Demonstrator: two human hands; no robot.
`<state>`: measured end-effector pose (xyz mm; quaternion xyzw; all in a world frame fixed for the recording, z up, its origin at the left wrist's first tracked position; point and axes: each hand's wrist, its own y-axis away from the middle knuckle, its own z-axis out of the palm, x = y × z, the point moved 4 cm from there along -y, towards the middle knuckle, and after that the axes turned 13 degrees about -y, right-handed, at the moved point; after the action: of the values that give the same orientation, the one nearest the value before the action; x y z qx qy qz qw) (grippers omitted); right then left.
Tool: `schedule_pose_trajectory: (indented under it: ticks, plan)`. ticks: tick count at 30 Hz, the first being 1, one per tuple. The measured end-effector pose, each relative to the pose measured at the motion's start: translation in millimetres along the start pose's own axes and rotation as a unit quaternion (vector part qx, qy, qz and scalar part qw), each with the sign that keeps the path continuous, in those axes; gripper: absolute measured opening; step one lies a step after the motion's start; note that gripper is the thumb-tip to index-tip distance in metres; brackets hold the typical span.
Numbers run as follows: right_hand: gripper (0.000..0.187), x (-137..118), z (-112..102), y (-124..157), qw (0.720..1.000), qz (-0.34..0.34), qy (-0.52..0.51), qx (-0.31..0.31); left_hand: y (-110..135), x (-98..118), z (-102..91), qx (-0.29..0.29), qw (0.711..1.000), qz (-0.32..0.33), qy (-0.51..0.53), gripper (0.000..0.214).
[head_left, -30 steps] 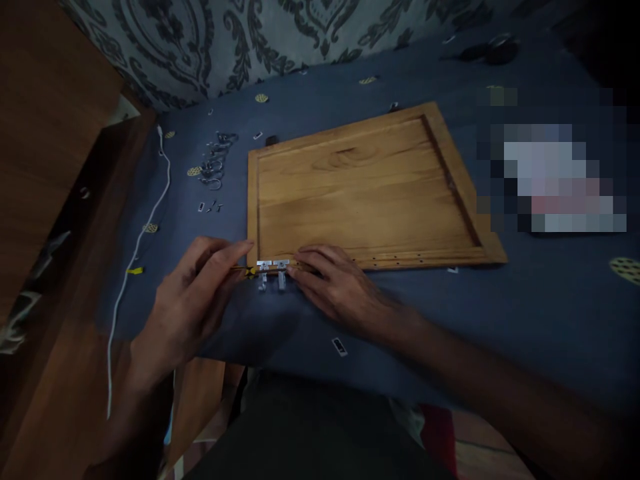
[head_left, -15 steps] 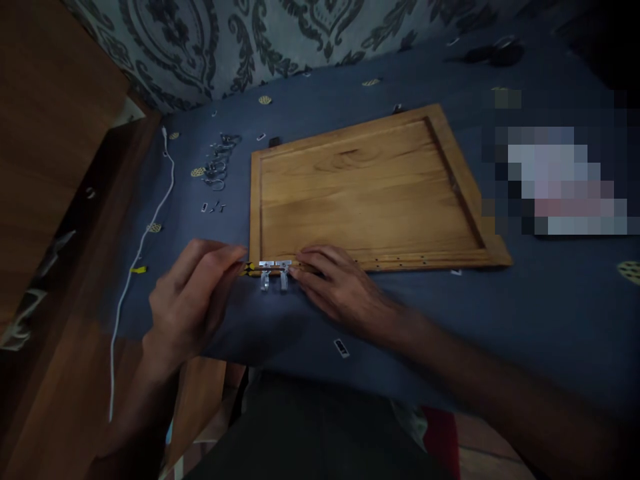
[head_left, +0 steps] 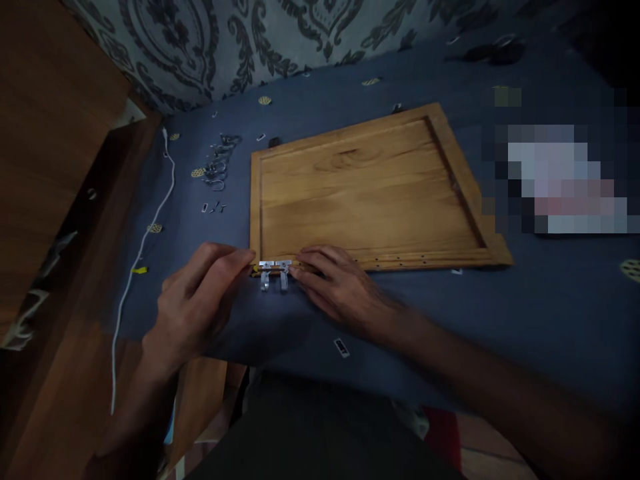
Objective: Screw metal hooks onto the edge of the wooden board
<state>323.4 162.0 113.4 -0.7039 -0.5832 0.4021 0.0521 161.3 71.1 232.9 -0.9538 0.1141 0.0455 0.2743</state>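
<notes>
A wooden framed panel lies flat on dark blue printed cloth. At its near left corner are two shiny metal hooks, their curved ends hanging past the near edge. My left hand is closed in a pinch just left of the hooks. A small bit of yellow and black shows at its fingertips, too small to name. Closed at the right hook and the panel's near rail is my right hand, its fingertips against the metal. Small dark holes run along that rail to its right.
Several metal hooks and small screws lie left of the panel. A white cable with a yellow tag runs down the cloth's left side. Far right are a dark object and a blurred-out patch.
My left hand has shifted slightly right, closer to the hooks, and less yellow shows at its fingertips. The right hand, hooks and panel are nearly where they were.
</notes>
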Motion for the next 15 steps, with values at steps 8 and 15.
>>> schedule_pose_trajectory:
  ticks: [8,15]
  plan:
    - [0.025,0.7,1.7,0.4,1.000,-0.002,0.001,0.001,5.1,-4.4,-0.4,-0.034,0.999,0.017,0.020,0.031]
    - [0.027,-0.2,0.9,-0.9,1.000,-0.004,0.000,0.004,-3.6,-4.1,-4.3,-0.099,0.991,0.090,0.023,0.028]
